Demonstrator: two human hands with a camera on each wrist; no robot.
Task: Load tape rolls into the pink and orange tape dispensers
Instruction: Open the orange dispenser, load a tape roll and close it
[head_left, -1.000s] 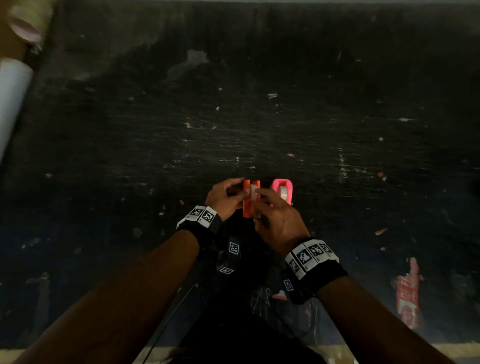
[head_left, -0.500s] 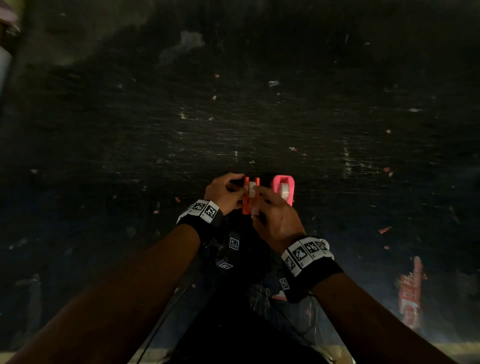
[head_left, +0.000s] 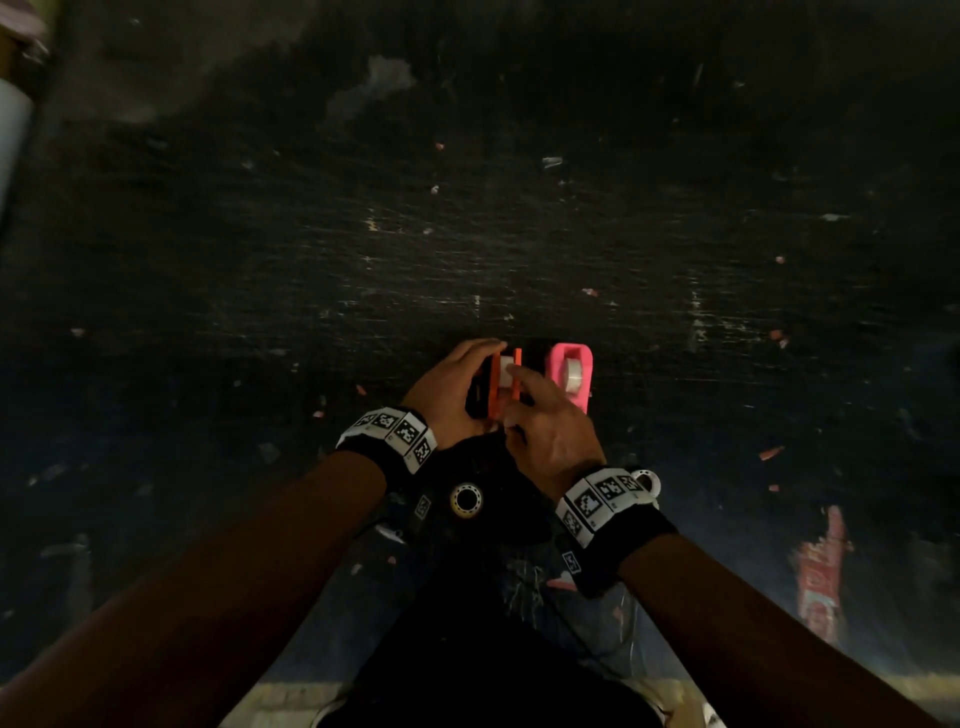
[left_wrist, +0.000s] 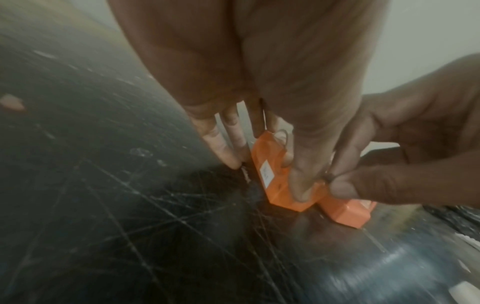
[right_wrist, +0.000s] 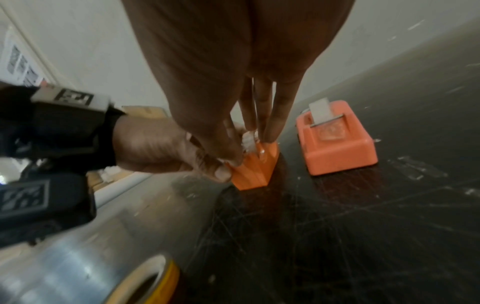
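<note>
The orange dispenser (head_left: 503, 383) stands on the dark table (head_left: 467, 234) between my hands. My left hand (head_left: 470, 379) grips it, fingers on its far side and thumb on the near side, as the left wrist view shows on the orange dispenser (left_wrist: 272, 174). My right hand (head_left: 519, 387) reaches in from the right and pinches the white tape roll (right_wrist: 249, 140) sitting in it with thumb and fingers. The pink dispenser (head_left: 571, 371) stands just to the right, a tape roll (head_left: 574, 373) in it and a strip over its cutter (right_wrist: 320, 112).
A roll with a yellowish core (head_left: 466, 500) lies near my left wrist, and a white ring (head_left: 647, 480) shows by my right wrist. Pale tubes (head_left: 13, 130) lie at the table's far left edge. Red paper scraps (head_left: 821, 571) dot the scratched surface.
Both hands stay on the orange dispenser. My left fingers have moved round its far end and my right fingers have settled on the white roll. The view has shifted slightly.
</note>
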